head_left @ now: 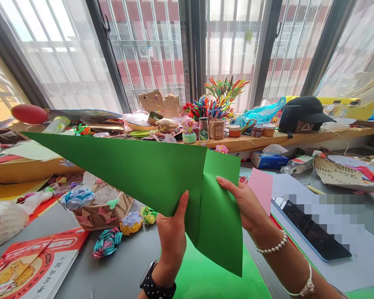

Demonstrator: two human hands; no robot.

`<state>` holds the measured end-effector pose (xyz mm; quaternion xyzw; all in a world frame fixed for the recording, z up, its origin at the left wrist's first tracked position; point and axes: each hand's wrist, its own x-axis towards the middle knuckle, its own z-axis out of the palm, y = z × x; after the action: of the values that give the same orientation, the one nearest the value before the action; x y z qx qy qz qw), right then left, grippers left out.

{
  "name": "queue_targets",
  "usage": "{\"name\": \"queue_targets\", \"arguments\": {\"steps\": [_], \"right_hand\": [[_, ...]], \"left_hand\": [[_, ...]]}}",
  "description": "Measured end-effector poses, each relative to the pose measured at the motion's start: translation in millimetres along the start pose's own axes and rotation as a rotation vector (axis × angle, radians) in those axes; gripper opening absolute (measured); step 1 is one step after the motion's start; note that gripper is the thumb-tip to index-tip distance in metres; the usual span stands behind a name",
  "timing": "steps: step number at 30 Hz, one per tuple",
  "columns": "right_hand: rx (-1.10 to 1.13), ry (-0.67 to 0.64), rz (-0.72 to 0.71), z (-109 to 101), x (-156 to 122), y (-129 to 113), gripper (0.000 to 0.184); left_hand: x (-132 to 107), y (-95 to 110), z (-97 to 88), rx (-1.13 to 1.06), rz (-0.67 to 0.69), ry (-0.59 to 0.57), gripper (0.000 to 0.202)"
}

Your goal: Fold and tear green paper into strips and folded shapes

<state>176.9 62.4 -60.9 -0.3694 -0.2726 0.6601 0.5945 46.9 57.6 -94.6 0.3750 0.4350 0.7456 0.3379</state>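
two hands grip the green paper (pixel 149 174), left hand (pixel 171 236) at six o'clock, right hand (pixel 246 203) at three; creasing is underway, and alignment is needed next.

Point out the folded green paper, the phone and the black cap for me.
green paper (pixel 137 170), head view, on the broad left flap.
phone (pixel 311 230), head view, on the middle of its dark screen.
black cap (pixel 302 106), head view, on its crown, up on the wooden sill.
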Motion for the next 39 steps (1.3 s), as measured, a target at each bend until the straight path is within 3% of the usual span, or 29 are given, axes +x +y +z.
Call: {"name": "queue_targets", "arguments": {"steps": [11,24,31,39], "right_hand": [[-0.120,-0.038,-0.041,-1.1,-2.2,0.9,0.022],[-0.098,-0.067,0.021,-0.7,-1.5,0.5,0.024],[-0.018,-0.106,0.114,0.8,-0.1,7.1,0.024],[-0.132,-0.077,0.056,1.6,-0.1,4.2,0.028]], "left_hand": [[4.1,0.2,-0.8,-0.057,-0.027,0.005,0.031],[3.0,0.2,-0.4,-0.088,-0.041,0.011,0.034],[0.4,-2.1,-0.2,-0.064,-0.040,0.048,0.026],[4.2,2.9,-1.7,-0.059,-0.047,0.059,0.029]]}}
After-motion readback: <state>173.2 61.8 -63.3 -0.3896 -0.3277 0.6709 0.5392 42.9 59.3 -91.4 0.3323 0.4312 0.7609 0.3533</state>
